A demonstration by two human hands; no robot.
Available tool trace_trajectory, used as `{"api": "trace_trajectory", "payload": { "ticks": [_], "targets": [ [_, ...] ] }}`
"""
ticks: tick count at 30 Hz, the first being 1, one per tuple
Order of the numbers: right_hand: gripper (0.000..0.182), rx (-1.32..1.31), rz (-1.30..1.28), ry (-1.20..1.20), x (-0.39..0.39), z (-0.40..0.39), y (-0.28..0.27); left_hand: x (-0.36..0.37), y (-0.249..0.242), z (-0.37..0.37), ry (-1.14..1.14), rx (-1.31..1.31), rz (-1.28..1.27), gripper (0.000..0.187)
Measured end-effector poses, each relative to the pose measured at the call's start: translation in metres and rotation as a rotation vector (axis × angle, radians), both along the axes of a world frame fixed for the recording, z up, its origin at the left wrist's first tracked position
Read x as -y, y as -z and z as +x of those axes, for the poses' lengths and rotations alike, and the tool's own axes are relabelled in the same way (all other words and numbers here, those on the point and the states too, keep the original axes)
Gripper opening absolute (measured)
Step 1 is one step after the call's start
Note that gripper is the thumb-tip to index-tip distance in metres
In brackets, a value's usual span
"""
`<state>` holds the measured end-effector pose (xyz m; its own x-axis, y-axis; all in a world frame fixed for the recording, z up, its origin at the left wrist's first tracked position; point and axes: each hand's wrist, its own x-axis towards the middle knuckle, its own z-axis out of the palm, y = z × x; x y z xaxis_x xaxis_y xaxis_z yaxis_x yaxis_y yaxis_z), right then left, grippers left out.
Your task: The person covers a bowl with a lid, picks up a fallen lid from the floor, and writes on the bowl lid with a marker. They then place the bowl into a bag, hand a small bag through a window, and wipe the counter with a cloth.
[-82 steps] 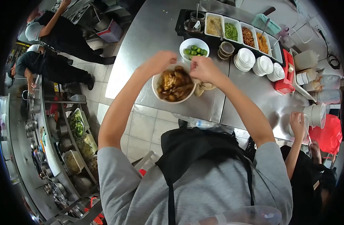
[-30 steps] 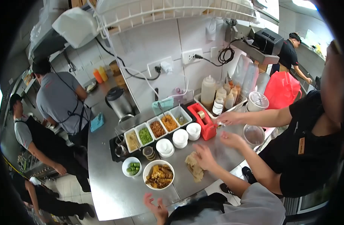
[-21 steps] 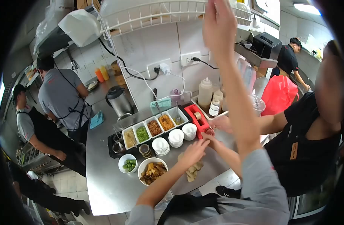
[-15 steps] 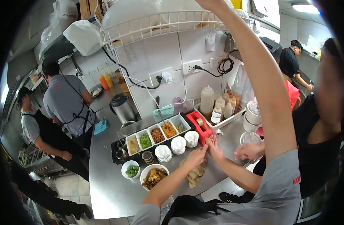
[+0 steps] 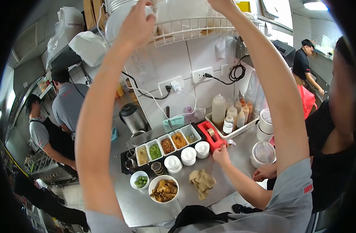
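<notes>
My left hand point(image 5: 138, 24) is raised in front of the wire rack point(image 5: 185, 35), its thumb standing apart from the fingers. It is nearest to a plastic-wrapped stack of white containers point(image 5: 121, 19); the top edge cuts off its fingertips. My right hand point(image 5: 223, 5) is up at the rack's right side, with its fingers out of frame. Below, on the steel counter, stand a bowl of brown chunky food point(image 5: 163, 189) and a small bowl of green pieces point(image 5: 140, 181). A crumpled tan cloth point(image 5: 202, 184) lies beside them.
A co-worker's hand point(image 5: 221, 154) touches the red tape dispenser point(image 5: 212, 136). Topping tubs point(image 5: 166, 145), stacked white dishes point(image 5: 188, 155), a basket of squeeze bottles point(image 5: 240, 132) and lidded tubs point(image 5: 263, 154) line the counter point(image 5: 147, 213). Other people work at left and right.
My left hand has left the counter near the co-worker's hand and risen to the rack. My right hand stays high. The cloth is now uncovered.
</notes>
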<state>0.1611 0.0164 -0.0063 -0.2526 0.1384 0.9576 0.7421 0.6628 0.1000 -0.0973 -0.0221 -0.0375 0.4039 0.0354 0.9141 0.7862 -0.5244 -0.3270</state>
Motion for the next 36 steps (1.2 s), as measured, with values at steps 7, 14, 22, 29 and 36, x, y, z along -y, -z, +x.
{"api": "trace_trajectory", "payload": {
  "ticks": [7, 14, 22, 29, 36],
  "targets": [
    [0.016, -0.207, -0.036, -0.075, 0.014, 0.0, 0.012, 0.02, -0.041, 0.02, 0.022, 0.03, -0.202, 0.032],
    [0.017, -0.541, -0.245, -0.274, 0.048, 0.001, 0.047, 0.04, 0.002, 0.062, 0.462, 0.059, -0.493, 0.036],
    [0.028, -0.772, -0.273, -0.526, 0.061, -0.017, 0.127, 0.076, 0.067, 0.067, 1.106, 0.529, -0.811, 0.038],
    [0.023, -1.002, -0.731, -1.24, 0.119, -0.062, 0.239, 0.081, 0.153, 0.065, 1.064, 0.704, -0.836, 0.048],
    [0.014, -0.394, -0.549, -0.419, 0.118, -0.017, 0.254, 0.105, 0.172, 0.015, 0.555, 0.389, -0.579, 0.071]
  ]
}}
